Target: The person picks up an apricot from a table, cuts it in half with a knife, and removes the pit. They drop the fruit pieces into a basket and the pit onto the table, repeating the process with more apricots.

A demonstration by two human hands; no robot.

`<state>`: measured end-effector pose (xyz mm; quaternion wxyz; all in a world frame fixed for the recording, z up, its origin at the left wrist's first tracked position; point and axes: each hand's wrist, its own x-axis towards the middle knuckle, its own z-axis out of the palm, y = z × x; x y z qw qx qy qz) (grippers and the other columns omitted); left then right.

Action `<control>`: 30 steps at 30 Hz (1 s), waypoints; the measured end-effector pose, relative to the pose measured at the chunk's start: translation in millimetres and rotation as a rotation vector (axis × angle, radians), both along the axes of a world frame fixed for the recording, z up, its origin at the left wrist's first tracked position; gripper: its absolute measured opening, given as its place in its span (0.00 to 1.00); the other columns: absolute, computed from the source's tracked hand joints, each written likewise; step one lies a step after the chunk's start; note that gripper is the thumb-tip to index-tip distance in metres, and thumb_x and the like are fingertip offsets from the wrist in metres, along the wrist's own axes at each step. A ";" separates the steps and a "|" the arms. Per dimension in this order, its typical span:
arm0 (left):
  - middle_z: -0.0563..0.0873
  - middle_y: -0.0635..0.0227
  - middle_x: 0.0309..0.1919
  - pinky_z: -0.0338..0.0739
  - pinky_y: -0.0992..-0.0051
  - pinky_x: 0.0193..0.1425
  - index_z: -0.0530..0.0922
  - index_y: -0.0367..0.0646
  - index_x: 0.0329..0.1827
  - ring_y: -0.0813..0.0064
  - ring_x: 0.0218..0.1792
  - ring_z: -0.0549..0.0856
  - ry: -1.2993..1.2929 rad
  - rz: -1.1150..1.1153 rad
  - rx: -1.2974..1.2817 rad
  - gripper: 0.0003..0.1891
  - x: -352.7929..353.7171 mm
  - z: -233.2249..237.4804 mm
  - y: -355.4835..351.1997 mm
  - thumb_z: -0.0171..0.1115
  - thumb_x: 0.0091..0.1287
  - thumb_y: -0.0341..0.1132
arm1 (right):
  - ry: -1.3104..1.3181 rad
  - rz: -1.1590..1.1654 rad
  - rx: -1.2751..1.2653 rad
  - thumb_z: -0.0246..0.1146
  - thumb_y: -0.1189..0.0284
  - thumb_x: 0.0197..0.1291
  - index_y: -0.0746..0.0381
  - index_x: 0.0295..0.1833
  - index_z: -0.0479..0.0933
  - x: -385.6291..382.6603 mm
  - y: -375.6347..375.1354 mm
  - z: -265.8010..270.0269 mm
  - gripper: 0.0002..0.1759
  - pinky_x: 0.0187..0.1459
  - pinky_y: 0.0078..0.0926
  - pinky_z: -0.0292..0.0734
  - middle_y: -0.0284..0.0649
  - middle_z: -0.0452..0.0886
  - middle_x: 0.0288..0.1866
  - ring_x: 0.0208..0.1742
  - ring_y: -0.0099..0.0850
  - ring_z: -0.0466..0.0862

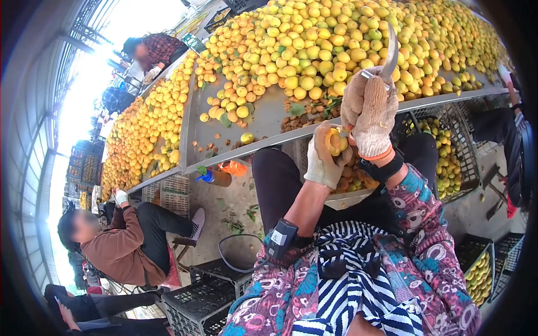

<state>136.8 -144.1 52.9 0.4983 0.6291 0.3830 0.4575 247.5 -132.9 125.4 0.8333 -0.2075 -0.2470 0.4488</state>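
left gloved hand (325, 163) closed around a small round yellow fruit (337, 141), just below the grey metal table (269, 115); right gloved hand (370, 112) clasps a curved steel knife (390, 53). step: probably pitting. next: keep blade clear of fingers.

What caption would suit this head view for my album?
Gloved left hand holds an apricot, right hand grips a curved knife, beside a metal table heaped with apricots.
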 end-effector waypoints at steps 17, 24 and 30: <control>0.78 0.61 0.43 0.75 0.70 0.49 0.65 0.35 0.59 0.64 0.44 0.79 0.210 0.030 -0.019 0.34 12.7 -20.8 42.0 0.64 0.44 0.20 | -0.347 0.032 0.048 0.58 0.76 0.66 0.61 0.54 0.71 5.9 49.7 -50.6 0.12 0.34 0.14 0.76 0.32 0.78 0.39 0.38 0.21 0.79; 0.80 0.70 0.40 0.75 0.68 0.38 0.75 0.42 0.50 0.74 0.39 0.80 -0.363 0.074 -0.717 0.21 26.7 -31.8 114.1 0.43 0.72 0.49 | 0.064 0.286 0.065 0.55 0.73 0.69 0.61 0.59 0.68 -0.7 119.2 -66.7 0.15 0.36 0.13 0.78 0.33 0.76 0.41 0.38 0.19 0.78; 0.78 0.70 0.28 0.73 0.71 0.29 0.76 0.41 0.40 0.75 0.28 0.78 -0.012 0.019 -0.158 0.13 19.5 -83.1 161.2 0.49 0.71 0.42 | -0.163 0.097 -0.056 0.56 0.65 0.69 0.56 0.56 0.71 16.0 171.4 -115.5 0.14 0.18 0.19 0.69 0.33 0.75 0.31 0.21 0.23 0.74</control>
